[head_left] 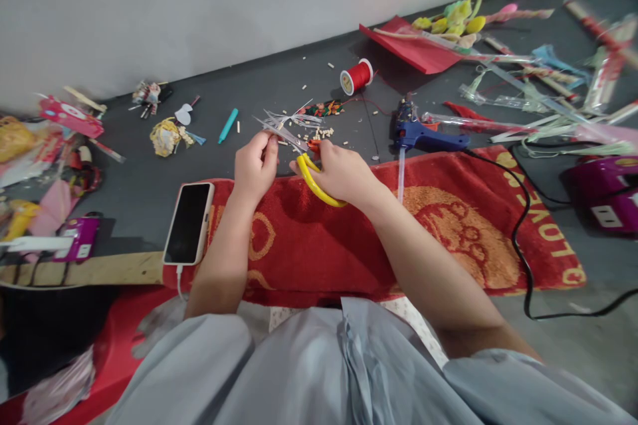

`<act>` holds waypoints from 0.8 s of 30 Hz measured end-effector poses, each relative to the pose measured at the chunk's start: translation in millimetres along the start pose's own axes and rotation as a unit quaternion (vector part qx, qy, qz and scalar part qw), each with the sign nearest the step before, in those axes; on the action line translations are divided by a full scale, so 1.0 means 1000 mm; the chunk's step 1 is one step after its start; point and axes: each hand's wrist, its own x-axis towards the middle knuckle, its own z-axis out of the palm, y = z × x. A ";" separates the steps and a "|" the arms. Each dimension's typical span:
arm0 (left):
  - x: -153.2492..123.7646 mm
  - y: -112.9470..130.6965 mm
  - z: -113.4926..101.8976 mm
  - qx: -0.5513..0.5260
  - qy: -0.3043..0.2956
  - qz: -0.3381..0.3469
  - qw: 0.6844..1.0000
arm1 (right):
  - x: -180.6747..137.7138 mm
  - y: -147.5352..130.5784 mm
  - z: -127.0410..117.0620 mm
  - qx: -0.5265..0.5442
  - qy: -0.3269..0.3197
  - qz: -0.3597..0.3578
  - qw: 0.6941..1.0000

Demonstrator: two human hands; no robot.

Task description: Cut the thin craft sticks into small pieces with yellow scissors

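Observation:
My right hand (341, 169) is closed around a pair of scissors (319, 189) with yellow handles. Its metal blades point up and left, past the fingertips of my left hand (256, 166). Those fingers are pinched together; what lies between them is too small to make out. A small orange-red piece (314, 145) shows at my right fingertips. Just beyond the blades lies a bunch of thin whitish strips (294, 118), beside a patterned green and orange piece (323, 108). Small cream bits (323, 133) are scattered around there.
A red towel (319, 239) lies under my forearms, with a phone (188, 222) on its left end. A blue glue gun (428, 135) and a red thread spool (357, 76) are to the right. A teal pen-like stick (228, 126) lies left. Craft pieces crowd both sides.

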 end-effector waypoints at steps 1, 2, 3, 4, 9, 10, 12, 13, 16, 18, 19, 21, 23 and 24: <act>0.000 0.001 -0.001 0.000 -0.004 0.000 1.000 | 0.000 0.000 0.000 0.004 0.001 -0.001 1.000; 0.000 0.002 -0.001 0.000 -0.006 -0.001 1.000 | 0.000 0.000 0.000 0.006 0.001 -0.001 1.000; 0.000 0.002 -0.001 -0.001 -0.007 -0.001 1.000 | 0.000 0.000 0.000 0.007 -0.001 0.001 1.000; 0.000 0.002 -0.002 -0.003 -0.007 -0.001 1.000 | 0.000 0.000 0.000 0.006 -0.002 0.002 1.000; 0.000 0.002 -0.002 0.009 -0.005 0.010 1.000 | 0.000 -0.001 0.000 -0.002 -0.011 0.005 1.000; 0.001 0.002 -0.002 0.009 -0.002 0.013 1.000 | -0.001 -0.001 -0.001 -0.002 -0.013 0.006 1.000; 0.001 0.001 -0.002 0.003 0.004 0.018 1.000 | -0.001 -0.002 -0.002 -0.002 -0.016 0.008 1.000; 0.001 0.001 -0.002 -0.002 0.006 0.019 1.000 | -0.001 -0.002 -0.002 -0.002 -0.017 0.010 1.000; 0.001 -0.001 -0.001 -0.013 0.005 0.023 1.000 | -0.001 -0.004 -0.003 -0.001 -0.020 0.017 1.000; 0.001 -0.003 0.000 -0.016 0.004 0.024 1.000 | -0.001 -0.005 -0.004 -0.004 -0.019 0.021 1.000; 0.001 -0.004 0.001 -0.017 0.005 0.023 1.000 | -0.001 -0.005 -0.004 -0.007 -0.018 0.023 1.000; 0.001 -0.006 0.001 -0.017 0.007 0.020 1.000 | 0.000 -0.007 -0.004 -0.012 -0.017 0.028 0.999; 0.001 -0.006 0.001 -0.016 0.007 0.019 1.000 | 0.000 -0.007 -0.004 -0.016 -0.019 0.033 0.999; 0.001 -0.006 0.001 -0.016 0.007 0.019 1.000 | 0.000 -0.008 -0.004 -0.018 -0.020 0.035 0.999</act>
